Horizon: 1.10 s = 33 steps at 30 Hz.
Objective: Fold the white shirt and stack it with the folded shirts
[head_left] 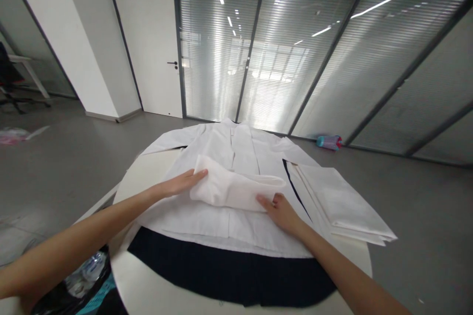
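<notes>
A folded white cloth (232, 191) is stretched between my two hands, over the front of a white shirt. My left hand (185, 182) grips its left end, thumb on top and the other fingers partly hidden. At the lower right edge, my right hand (281, 212) pinches the cloth with curled fingers. Beneath lies the long-sleeved white shirt (210, 221), spread flat with its collar at the far side. A dark navy cloth (221, 270) shows from under the shirt's near hem.
A round white table (144, 275) bears the clothes. On its right lies a stack of folded white fabric (343, 197), overhanging the edge. A black bag with plastic items (88, 275) is below at left. A blue and purple package (328, 142) rests on the floor by the glass wall.
</notes>
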{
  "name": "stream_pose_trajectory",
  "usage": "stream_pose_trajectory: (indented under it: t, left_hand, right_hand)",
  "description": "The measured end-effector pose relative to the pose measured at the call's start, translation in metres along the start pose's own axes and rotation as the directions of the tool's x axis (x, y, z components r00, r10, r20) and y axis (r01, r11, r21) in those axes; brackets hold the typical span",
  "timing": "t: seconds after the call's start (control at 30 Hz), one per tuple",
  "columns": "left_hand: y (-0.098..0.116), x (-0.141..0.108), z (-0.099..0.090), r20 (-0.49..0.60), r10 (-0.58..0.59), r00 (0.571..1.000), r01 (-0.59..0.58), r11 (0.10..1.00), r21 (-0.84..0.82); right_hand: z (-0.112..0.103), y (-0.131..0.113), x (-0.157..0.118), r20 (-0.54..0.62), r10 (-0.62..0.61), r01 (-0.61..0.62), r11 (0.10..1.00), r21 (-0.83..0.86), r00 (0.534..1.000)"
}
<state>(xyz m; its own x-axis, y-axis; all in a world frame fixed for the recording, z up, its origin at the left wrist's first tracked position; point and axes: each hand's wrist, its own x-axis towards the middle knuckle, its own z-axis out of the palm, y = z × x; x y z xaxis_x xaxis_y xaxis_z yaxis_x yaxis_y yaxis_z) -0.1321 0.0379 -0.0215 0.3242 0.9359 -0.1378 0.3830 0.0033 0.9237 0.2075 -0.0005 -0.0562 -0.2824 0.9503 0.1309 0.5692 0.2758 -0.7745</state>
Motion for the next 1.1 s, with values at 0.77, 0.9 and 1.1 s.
stream_pose_trajectory:
  t: [0.77, 0.9, 1.1]
  left_hand:
    - [-0.03, -0.006, -0.014, 0.032, 0.207, 0.978, -0.21, 0.969, 0.128]
    - [-0.032, -0.027, -0.007, 0.002, 0.272, 0.962, -0.265, 0.934, 0.24]
    - [-0.024, -0.021, 0.006, -0.001, 0.192, 0.981, -0.19, 0.972, -0.136]
  right_hand:
    - [-0.003, 0.011, -0.004, -0.11, 0.0, -0.008, 0.998, -0.069, 0.994]
    - [-0.014, 0.006, -0.011, 0.027, -0.071, 0.071, 0.997, -0.035, 0.997]
    - [-0.009, 0.017, -0.004, -0.122, 0.156, -0.132, 0.974, 0.182, 0.98]
